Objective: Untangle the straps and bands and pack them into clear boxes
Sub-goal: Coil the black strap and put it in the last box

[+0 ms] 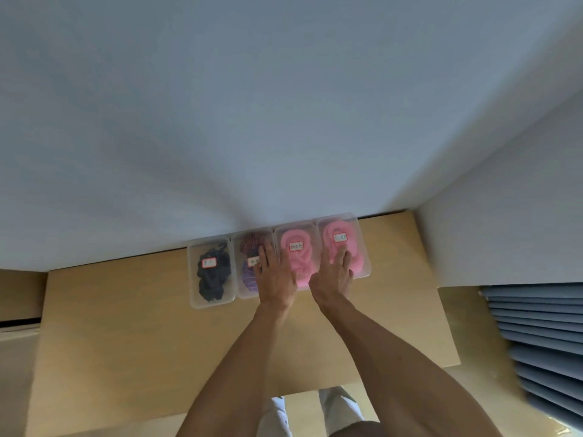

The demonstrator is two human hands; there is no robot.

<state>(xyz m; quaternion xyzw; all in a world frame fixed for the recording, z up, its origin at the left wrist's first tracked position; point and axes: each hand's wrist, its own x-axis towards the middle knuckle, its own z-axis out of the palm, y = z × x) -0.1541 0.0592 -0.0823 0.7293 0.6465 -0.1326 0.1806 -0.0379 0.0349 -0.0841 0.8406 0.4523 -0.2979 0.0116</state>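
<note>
Four clear boxes sit in one row on the tan counter (pixel 126 326), touching side by side, backs against the white wall (pixel 252 105). All four have lids on, and each lid carries one small white label with a red border, so four labels; the writing is too blurred to read.

Leftmost box (pixel 210 272): dark black bands. Second box (pixel 249 266): purple bands near the front, darker reddish ones at the back. Third box (pixel 295 255): pink straps coiled. Rightmost box (pixel 344 246): pink straps coiled too. So two pink boxes, one purple, one black.

Two bare hands are in view. Left hand (pixel 276 275) lies flat, fingers straight and spread, over the seam between the second and third boxes, palm on the lids. Right hand (pixel 332 275) lies flat too, fingers straight, tips on the rightmost lid, heel over the front corner of the third box. Neither hand grips anything.

Two feet in white shoes (pixel 339 405) show below the counter's front edge. Grey slatted blinds (pixel 536 342) at right.
</note>
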